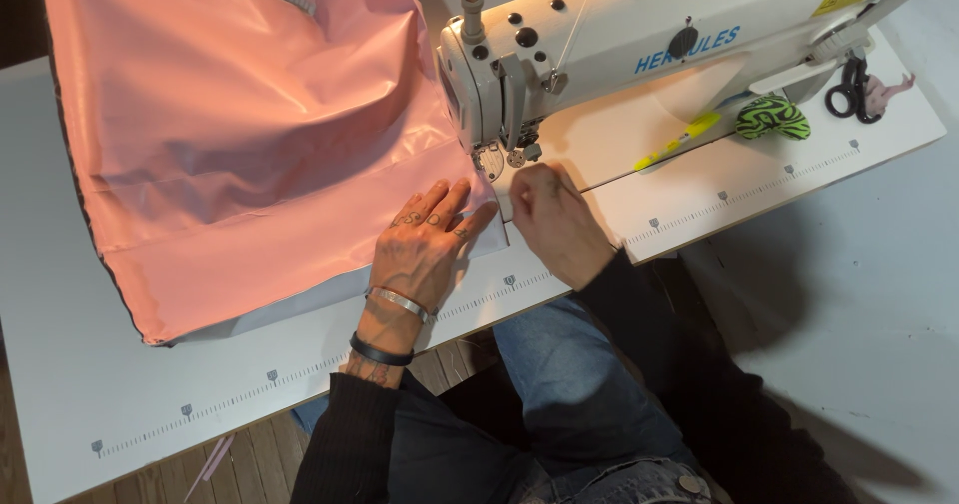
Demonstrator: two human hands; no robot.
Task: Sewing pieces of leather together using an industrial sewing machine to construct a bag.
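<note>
A large sheet of shiny pink fabric (230, 124) lies spread on the white sewing table (120, 404), its right edge under the needle area of a white industrial sewing machine (619, 34). My left hand (425, 239) rests flat on the fabric's near right corner, fingers spread, with a silver bangle and a black band on the wrist. My right hand (549, 214) is curled just right of the presser foot (494, 159), fingers pinched on a thin thread or the fabric's edge; which one is unclear.
Black scissors (849, 89), a green-and-black patterned pincushion (771, 117) and a yellow marker (684, 139) lie on the table to the right, behind the machine arm. A printed ruler strip runs along the table's front edge (300, 369). My knees in jeans are below the table.
</note>
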